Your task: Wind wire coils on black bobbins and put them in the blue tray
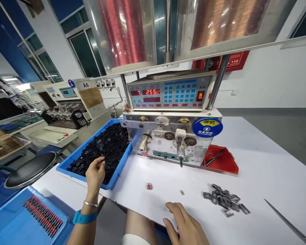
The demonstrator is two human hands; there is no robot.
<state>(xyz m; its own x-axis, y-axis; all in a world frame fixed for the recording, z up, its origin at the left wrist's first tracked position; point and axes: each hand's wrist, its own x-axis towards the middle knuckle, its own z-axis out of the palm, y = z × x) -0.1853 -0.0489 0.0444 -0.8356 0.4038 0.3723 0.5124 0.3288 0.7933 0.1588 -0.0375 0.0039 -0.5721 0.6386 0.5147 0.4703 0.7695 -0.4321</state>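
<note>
My left hand (96,173) is over the near part of a blue tray (121,170) heaped with small black plastic frames (99,146). Its thumb and fingertips are pinched together; against the dark heap I cannot make out what is between them. My right hand (185,224) hovers at the table's front edge, fingers apart and holding nothing. Beyond it lie a small coil wound with red wire (149,186) and a tiny flat piece (182,192). To its right is a loose pile of dark metal core pieces (223,199).
A winding machine (168,136) with a lit display stands behind, wire spools (127,34) above it. A red bin (223,163) holds a black pen-like tool. Pointed tweezers (287,219) lie far right. Rows of finished coils (43,216) fill part of a lower blue tray (12,224).
</note>
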